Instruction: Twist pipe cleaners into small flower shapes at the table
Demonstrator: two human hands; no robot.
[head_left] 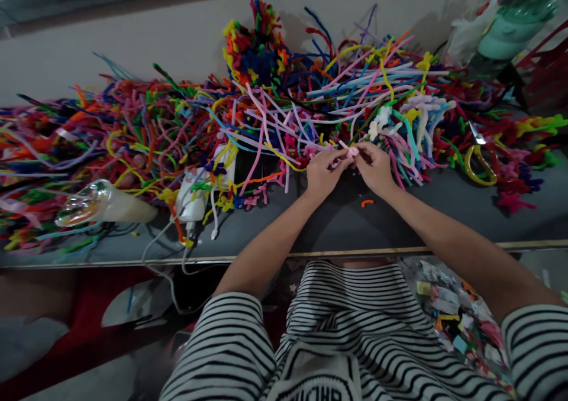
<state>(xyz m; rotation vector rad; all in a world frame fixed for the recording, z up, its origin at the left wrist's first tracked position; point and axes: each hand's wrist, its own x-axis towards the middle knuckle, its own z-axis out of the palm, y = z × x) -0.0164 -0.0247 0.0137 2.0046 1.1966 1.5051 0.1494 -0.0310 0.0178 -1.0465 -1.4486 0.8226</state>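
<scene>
Both hands meet over the desk (328, 232), the left hand (326, 169) and the right hand (373, 167) pinching the same small pink curl (352, 152) between thumbs and fingertips. It sits in the air between them, just in front of the heap. I'd judge it nearly weightless, fuzzy enough not to slip, soft outside with a bendable core; it should keep whatever bend it's given and flatten if squeezed hard. I'd take it lightly by the rim, or by a loose end.

Just below the hands lies an orange scrap (367, 203). Right behind them rises the heap of stems (146, 117), with a pastel bunch (428, 114) close by the right hand; its loose ends could snag fingers. Farther right are yellow-handled scissors (480, 167). Away to the left, a white plug block (193, 197) trails cables over the edge, and beyond it a cup (128, 206) lies on its side.
</scene>
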